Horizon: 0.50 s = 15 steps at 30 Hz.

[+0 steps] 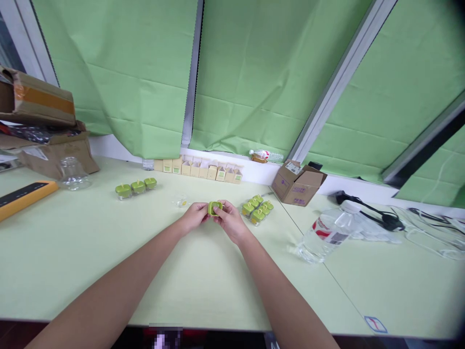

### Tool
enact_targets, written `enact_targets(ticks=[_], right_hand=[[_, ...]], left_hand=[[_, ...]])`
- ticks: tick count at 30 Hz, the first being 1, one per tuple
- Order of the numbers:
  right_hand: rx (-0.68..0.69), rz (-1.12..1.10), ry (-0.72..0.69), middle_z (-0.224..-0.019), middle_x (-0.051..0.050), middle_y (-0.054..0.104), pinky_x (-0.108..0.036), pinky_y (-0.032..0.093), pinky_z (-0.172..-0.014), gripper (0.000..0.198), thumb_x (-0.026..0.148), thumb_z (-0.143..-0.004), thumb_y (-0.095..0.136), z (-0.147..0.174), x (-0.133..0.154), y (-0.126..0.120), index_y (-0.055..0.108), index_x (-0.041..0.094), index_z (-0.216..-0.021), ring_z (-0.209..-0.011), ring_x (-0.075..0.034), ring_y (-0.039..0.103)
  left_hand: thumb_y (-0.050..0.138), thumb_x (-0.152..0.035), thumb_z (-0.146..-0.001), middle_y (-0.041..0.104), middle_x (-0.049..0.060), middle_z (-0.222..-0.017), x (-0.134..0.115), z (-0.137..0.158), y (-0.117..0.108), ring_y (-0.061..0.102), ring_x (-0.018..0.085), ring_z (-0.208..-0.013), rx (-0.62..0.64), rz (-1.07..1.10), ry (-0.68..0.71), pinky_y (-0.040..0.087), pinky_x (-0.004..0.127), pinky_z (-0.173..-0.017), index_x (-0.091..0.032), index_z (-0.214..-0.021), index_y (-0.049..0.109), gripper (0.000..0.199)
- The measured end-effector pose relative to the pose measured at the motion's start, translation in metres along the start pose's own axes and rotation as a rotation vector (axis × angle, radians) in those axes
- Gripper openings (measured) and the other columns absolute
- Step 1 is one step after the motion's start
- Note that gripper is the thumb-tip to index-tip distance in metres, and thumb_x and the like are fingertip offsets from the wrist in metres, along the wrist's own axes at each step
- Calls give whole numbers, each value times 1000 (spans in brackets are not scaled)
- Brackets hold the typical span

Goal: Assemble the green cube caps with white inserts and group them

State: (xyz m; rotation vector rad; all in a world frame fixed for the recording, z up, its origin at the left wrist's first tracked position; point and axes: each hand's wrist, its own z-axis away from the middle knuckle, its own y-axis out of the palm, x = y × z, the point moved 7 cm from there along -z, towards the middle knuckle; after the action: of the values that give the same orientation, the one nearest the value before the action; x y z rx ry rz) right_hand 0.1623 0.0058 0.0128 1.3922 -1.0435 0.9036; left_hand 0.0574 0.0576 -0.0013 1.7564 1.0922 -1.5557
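Note:
Between my two hands, above the middle of the table, is a small square green lid (211, 210). My left hand (195, 216) pinches its left edge. The fingers of my right hand (231, 221) close on its right side, the thumb pressing on the face. A small clear container (179, 201) without a lid stands on the table just beyond my left hand. Right of my right hand sits a cluster of several clear containers with green lids (257, 208). Three more green-lidded containers (137, 187) stand in a row to the left.
Along the back runs a row of small cardboard boxes (203, 169), several with open tops. An open carton (300, 183) and a large water bottle (329, 232) stand right, near cables (390, 220). At left are a glass jar (74, 174), stacked cartons (54, 155) and a yellow-black case (27, 196).

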Motion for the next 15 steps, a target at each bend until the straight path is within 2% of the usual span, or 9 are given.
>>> enact_targets(ticks=[15], right_hand=[[-5,6,-4,-76,2,64,-26,38,-60,42,38,-59,88,-2,-3,-4,57,21,-83,-65,-12,57]], left_hand=[[49,-53,-83,44,-4,-50,-2,1,0,36,9,-49,-11,-81,-1,27,25,-52,-17,-59,48,43]])
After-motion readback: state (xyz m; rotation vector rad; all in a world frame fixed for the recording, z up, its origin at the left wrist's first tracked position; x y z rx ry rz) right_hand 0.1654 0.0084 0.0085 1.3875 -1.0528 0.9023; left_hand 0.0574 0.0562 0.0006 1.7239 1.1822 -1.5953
